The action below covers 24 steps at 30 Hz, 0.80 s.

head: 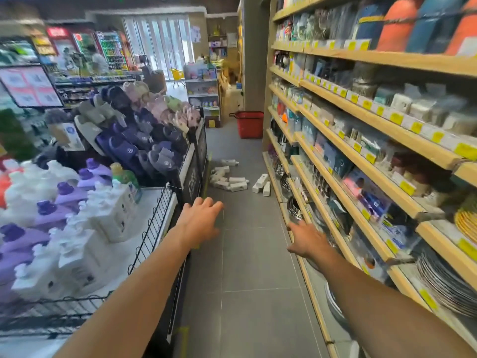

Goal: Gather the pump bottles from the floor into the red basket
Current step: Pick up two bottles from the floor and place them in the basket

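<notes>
- At the far left, a wire rack [154, 220] of white and purple jugs stands in front of a slipper stand [144, 130]. Neither belongs to the job.
- The left hand [200, 220] reaches forward past the rack's corner, palm down. Its fingers are straight and a little spread, and it holds nothing.
- The pump bottles [229, 180] lie ahead on the grey floor [247, 254], well apart from both hands.
  - The main heap sits on the left side of the aisle at the foot of the slipper stand, roughly in line with the left hand.
  - The bottles are white and tipped on their sides, most with the long axis across the aisle.
  - One lies alone just beyond the heap.
- The red basket [249, 126] stands upright farther down the aisle, beyond all the bottles and near the end of the shelving.
- A smaller group [262, 183] of white bottles lies to the right of the heap, near the shelving's foot. Their long axes run more along the aisle.
- The right hand [307, 239] is stretched forward with fingers extended. It is somewhat blurred and empty, just beside a low shelf edge.
- The shelving [361, 120] fills the right side.
- Neither hand looks clearly nearer to the bottles. I'd guess the person must walk on and stoop, with the left hand taking the heap and the right the smaller group.
</notes>
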Tool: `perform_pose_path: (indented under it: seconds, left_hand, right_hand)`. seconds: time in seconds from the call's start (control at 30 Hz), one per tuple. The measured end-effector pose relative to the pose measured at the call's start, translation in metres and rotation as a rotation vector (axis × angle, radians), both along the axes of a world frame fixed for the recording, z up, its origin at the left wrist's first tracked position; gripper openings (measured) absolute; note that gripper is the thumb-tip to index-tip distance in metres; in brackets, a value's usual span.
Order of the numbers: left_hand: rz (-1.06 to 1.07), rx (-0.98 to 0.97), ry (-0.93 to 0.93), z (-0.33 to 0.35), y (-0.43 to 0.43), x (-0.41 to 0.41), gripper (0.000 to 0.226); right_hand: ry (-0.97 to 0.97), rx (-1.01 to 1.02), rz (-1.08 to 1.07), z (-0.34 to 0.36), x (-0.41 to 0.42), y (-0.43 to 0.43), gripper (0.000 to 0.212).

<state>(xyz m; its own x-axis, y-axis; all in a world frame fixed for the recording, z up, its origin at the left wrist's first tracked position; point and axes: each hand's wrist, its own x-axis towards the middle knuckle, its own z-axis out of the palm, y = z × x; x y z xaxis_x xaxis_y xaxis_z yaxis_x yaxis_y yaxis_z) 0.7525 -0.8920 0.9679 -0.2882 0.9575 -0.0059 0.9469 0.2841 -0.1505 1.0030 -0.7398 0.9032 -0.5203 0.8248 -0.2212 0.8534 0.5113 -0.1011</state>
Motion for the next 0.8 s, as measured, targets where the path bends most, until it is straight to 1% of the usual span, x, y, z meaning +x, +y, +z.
perform_pose_path:
  seconds: [0.1,0.2,0.37,0.43,0.5,0.6,0.8]
  left_hand:
    - [0.053,0.078,-0.024,-0.005,0.029,-0.017,0.068]
    - [0.096,0.092,-0.042,-0.015,0.055,-0.032,0.067]
    - [0.106,0.080,-0.079,-0.031,0.107,-0.066,0.066]
    - [0.094,0.060,-0.082,-0.039,0.129,-0.080,0.065]
    - [0.082,0.016,-0.100,-0.045,0.151,-0.093,0.065]
    - [0.041,0.031,-0.116,-0.047,0.187,-0.115,0.066]
    - [0.002,0.051,-0.123,-0.040,0.253,-0.171,0.067]
  right_hand:
    - [0.049,0.010,0.003,0.009,-0.020,0.040,0.064]
    - [0.075,-0.010,0.004,0.010,-0.039,0.074,0.062]
    - [0.079,-0.030,0.004,-0.003,-0.074,0.119,0.058]
    - [0.063,-0.059,-0.020,-0.015,-0.084,0.130,0.060]
    - [-0.001,-0.108,-0.034,-0.023,-0.092,0.140,0.062]
    - [-0.030,-0.134,-0.064,-0.020,-0.113,0.167,0.063]
    - [0.113,-0.085,-0.116,0.012,-0.168,0.230,0.059]
